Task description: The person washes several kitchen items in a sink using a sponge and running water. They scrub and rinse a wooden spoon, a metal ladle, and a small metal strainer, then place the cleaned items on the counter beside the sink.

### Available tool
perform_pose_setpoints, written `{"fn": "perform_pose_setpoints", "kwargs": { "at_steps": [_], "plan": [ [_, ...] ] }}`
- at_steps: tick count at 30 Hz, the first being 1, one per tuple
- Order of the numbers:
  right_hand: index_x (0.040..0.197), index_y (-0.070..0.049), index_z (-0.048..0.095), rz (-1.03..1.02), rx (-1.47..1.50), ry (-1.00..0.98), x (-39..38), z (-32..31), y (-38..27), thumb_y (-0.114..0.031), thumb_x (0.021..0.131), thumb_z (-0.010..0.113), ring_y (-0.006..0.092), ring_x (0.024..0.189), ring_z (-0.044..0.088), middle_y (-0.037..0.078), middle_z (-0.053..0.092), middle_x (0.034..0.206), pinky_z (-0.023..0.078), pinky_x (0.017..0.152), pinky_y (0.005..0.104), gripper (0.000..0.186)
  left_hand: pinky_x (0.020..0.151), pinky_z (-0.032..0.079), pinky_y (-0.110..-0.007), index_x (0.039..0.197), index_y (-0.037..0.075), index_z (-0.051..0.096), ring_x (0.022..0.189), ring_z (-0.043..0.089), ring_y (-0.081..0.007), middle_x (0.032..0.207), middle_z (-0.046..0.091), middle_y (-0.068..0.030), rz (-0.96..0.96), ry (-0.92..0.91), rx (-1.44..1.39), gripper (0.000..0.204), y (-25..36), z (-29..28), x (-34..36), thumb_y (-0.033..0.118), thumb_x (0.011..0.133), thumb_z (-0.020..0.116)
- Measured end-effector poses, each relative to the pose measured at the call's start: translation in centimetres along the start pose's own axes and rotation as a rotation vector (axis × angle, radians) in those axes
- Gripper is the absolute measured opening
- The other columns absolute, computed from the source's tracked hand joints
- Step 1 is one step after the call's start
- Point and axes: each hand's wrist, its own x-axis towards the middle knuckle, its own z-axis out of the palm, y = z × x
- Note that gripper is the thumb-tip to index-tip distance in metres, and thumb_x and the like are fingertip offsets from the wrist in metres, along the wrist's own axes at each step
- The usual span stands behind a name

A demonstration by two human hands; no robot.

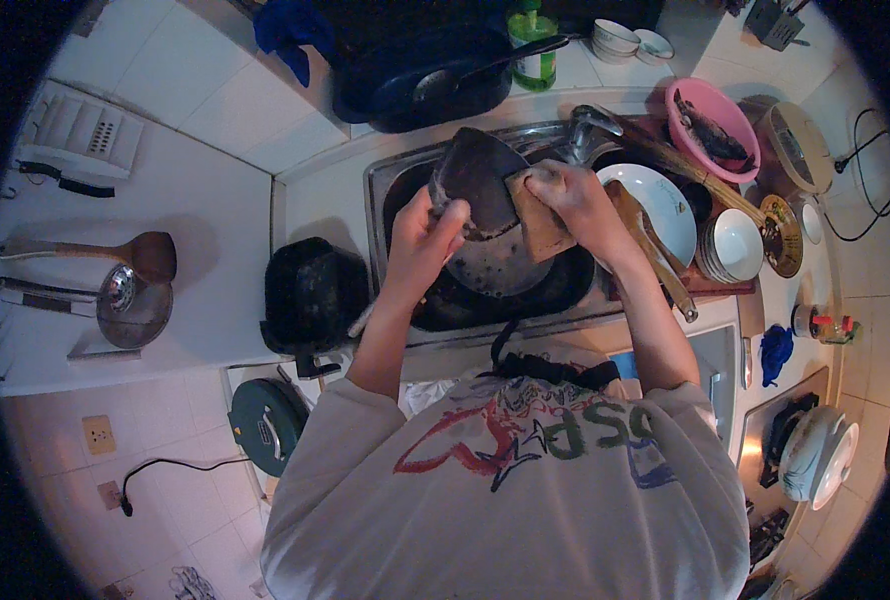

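Over the sink (374, 200), my left hand (427, 240) grips the near-left edge of a dark, rounded dish (483, 175), tilted up. My right hand (570, 200) is closed on a tan, flat scrubbing cloth (542, 225), which lies against the dish's right edge. Whether it is cloth or sponge is hard to tell. Below both hands, a greyish, round-edged vessel with dark specks (500, 265) sits in the sink, with a black pan (465, 315) around it. The metal faucet (590, 125) stands behind my right hand.
A black air-fryer basket (310, 295) stands left of the sink. On the right are a white plate (675, 205), stacked bowls (737, 245), wooden utensils (655, 250) and a pink basin (750, 130) holding fish. Behind are a dark tub (365, 100) and green bottle (535, 65).
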Motion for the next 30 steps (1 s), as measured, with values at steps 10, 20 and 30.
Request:
{"fn": "perform_pose_setpoints", "kwargs": {
  "at_steps": [10, 20, 30],
  "plan": [
    [0.107, -0.001, 0.058, 0.020, 0.717, 0.199, -1.0, 7.7, 1.9, -0.011, 0.085, 0.064, 0.0102, 0.091, 0.056, 0.003, 0.062, 0.101, 0.044, 0.084, 0.0260, 0.025, 0.045, 0.036, -0.021, 0.093, 0.006, 0.054, 0.051, 0.045, -0.0057, 0.068, 0.051, 0.0000, 0.190, 0.174, 0.011, 0.023, -1.1, 1.9, 1.3, 0.026, 0.097, 0.046],
    [0.104, -0.002, 0.061, 0.104, 0.632, 0.371, 0.6, 3.4, 1.0, -0.024, 0.091, 0.058, 0.0097, 0.086, 0.056, 0.003, 0.063, 0.097, 0.045, 0.077, 0.0255, 0.026, 0.046, 0.038, -0.021, 0.096, 0.005, 0.056, 0.054, 0.049, -0.0085, 0.070, 0.053, -0.0020, 0.172, -0.022, 0.048, 0.032, -1.4, 1.3, 0.9, 0.033, 0.099, 0.042],
    [0.112, -0.001, 0.054, 0.103, 0.909, 0.295, -0.3, 7.6, 0.3, -0.016, 0.088, 0.062, 0.0124, 0.096, 0.057, 0.005, 0.061, 0.106, 0.046, 0.084, 0.0273, 0.029, 0.061, 0.044, -0.030, 0.093, -0.002, 0.054, 0.067, 0.058, -0.0197, 0.078, 0.061, -0.0104, 0.495, 0.139, 0.214, 0.023, -2.1, 3.0, 2.4, 0.019, 0.097, 0.044]
  ]
}}
